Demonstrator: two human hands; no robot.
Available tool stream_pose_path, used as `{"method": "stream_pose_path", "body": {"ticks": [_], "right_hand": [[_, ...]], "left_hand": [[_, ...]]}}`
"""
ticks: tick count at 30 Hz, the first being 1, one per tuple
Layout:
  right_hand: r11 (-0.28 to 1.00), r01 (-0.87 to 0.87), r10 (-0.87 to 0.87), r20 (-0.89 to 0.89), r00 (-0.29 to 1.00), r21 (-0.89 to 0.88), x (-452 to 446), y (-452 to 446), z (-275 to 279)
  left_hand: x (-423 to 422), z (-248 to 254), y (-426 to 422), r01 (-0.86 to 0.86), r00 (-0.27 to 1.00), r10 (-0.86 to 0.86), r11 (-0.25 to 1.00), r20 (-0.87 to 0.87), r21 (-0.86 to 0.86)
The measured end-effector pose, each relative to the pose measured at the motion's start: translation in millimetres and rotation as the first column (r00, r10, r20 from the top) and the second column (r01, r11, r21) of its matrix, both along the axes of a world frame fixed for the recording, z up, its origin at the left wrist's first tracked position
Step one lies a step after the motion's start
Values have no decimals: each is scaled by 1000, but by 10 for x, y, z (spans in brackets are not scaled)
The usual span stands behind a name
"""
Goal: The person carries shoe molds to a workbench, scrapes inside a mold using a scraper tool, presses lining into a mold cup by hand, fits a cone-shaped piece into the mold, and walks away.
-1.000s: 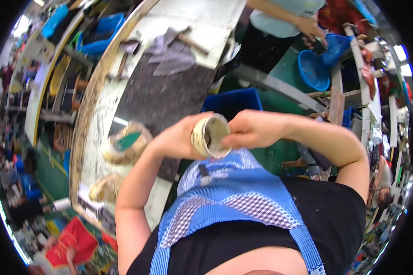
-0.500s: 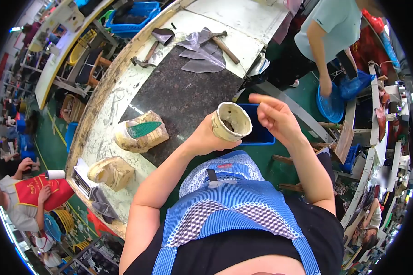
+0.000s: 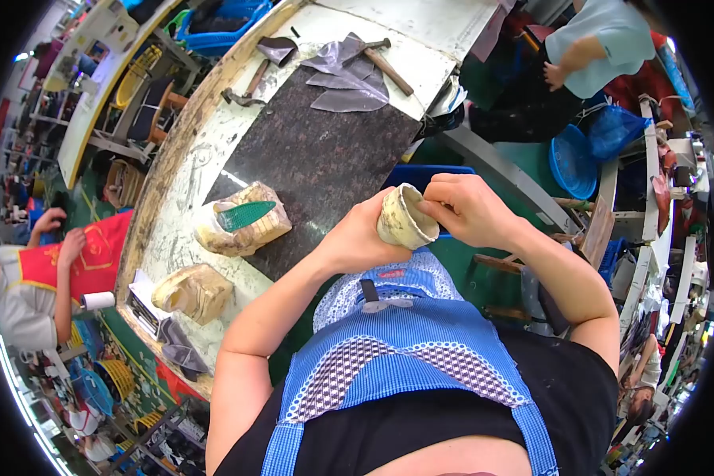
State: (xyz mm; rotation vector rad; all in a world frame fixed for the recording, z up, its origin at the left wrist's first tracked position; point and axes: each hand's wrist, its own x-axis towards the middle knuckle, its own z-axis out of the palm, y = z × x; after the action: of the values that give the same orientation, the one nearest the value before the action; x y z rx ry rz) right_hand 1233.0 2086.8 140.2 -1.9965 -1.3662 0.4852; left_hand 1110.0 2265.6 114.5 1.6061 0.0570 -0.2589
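A cream-coloured, stained cup [image 3: 398,222] is tilted in front of my apron, with my left hand [image 3: 366,236] wrapped round its side. The fingers of my right hand [image 3: 462,209] are bent together at the cup's rim; whether they pinch anything is too small to tell. Left of the cup, a worn block with a green insert [image 3: 248,216] lies partly on the dark slab [image 3: 317,163]. Nearer me on the white worktable is a second stained block [image 3: 194,295].
Grey leather pieces [image 3: 349,79] and a hammer [image 3: 389,70] lie at the slab's far end, another hammer [image 3: 254,83] beside them. A blue bin [image 3: 428,173] is behind my hands. One person [image 3: 599,51] is at the upper right, another [image 3: 28,285] at the left.
My right hand has come back from beside the cup to its rim, its fingers now bent in. The cup has tipped to the right. The person at the upper right has moved.
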Motion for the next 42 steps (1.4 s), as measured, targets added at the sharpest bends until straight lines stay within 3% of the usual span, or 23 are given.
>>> {"method": "stream_pose_path", "body": {"ticks": [1, 3, 6, 7, 10, 11, 13, 15, 17, 19, 21, 22, 24, 25, 27, 28, 29, 31, 35, 37, 39, 40, 42], "right_hand": [[998, -68, 69, 60, 996, -10, 17, 9, -49], [994, -74, 69, 62, 996, 79, 6, 59, -199], [992, 110, -128, -468, 875, -66, -48, 117, -380], [992, 107, -125, -472, 872, -65, -43, 121, -392], [946, 216, -321, -806, 498, -243, 17, 161, -258], [947, 213, -319, -806, 498, -243, -7, 165, -180], [977, 187, -200, -771, 605, -106, -71, 155, -87], [974, 187, -215, -776, 593, -128, -44, 153, -126], [982, 151, -188, -632, 752, -114, -21, 158, -135], [982, 153, -187, -592, 784, -107, -35, 159, -84], [995, 100, -104, -265, 959, -29, -22, 192, -3], [995, 101, -105, -263, 959, -28, -4, 195, -74], [981, 23, -39, 81, 996, 191, 25, 232, -242], [981, 22, -39, 84, 996, 195, 49, 218, -261], [990, 72, -117, -427, 897, -119, 93, 238, -187], [985, 86, -157, -550, 821, -151, 132, 230, -291], [986, 83, -150, -548, 823, -145, 138, 244, -253], [983, 124, -183, -795, 578, -136, 131, 257, -126], [999, 36, -54, -723, 688, -41, 116, 291, -105], [996, 36, -82, -652, 754, -83, 85, 310, -1], [1000, 4, -13, -404, 914, -21, 44, 320, 10], [1000, 7, -16, -408, 913, -23, 32, 329, -70], [985, -20, 4, 92, 996, 172, 37, 373, -294]], "left_hand": [[-20, -15, 15, 52, 998, -54, 990, -17, -131], [-50, 22, 38, 46, 999, -45, 983, 6, -177], [-63, 66, 71, -22, 979, -11, 987, -203, -160], [-75, 45, 71, -26, 978, -7, 987, -209, -159], [-66, -22, 96, -80, 980, 54, 989, -193, -128], [-60, -34, 95, -99, 982, 82, 990, -172, -97], [-42, -52, 84, -118, 983, 108, 991, -146, -63], [-55, -66, 54, -100, 988, 92, 993, -124, -59], [-62, -23, 40, -82, 990, 70, 992, -124, -95], [-61, -8, 48, -63, 991, 47, 990, -127, -129], [-45, -1, 71, -23, 960, -54, 963, -273, -268], [-39, 8, 80, -21, 961, -54, 963, -272, -268], [-30, 29, 108, -41, 953, -61, 945, -297, -325], [-36, 6, 123, -41, 954, -59, 946, -295, -322], [-51, -77, 162, -77, 945, -71, 901, -320, -427], [-54, -97, 182, -78, 946, -67, 903, -319, -422], [-50, -107, 195, -84, 944, -65, 900, -323, -429], [-26, -95, 205, -96, 945, -56, 895, -323, -435], [-39, 3, 222, -47, 944, -90, 917, -319, -396], [-68, 15, 251, -37, 937, -110, 913, -332, -406], [-112, -8, 270, -4, 916, -203, 859, -347, -512], [-103, -61, 275, 36, 925, -230, 847, -303, -531], [-121, -126, 283, 26, 920, -238, 830, -311, -558]]}}
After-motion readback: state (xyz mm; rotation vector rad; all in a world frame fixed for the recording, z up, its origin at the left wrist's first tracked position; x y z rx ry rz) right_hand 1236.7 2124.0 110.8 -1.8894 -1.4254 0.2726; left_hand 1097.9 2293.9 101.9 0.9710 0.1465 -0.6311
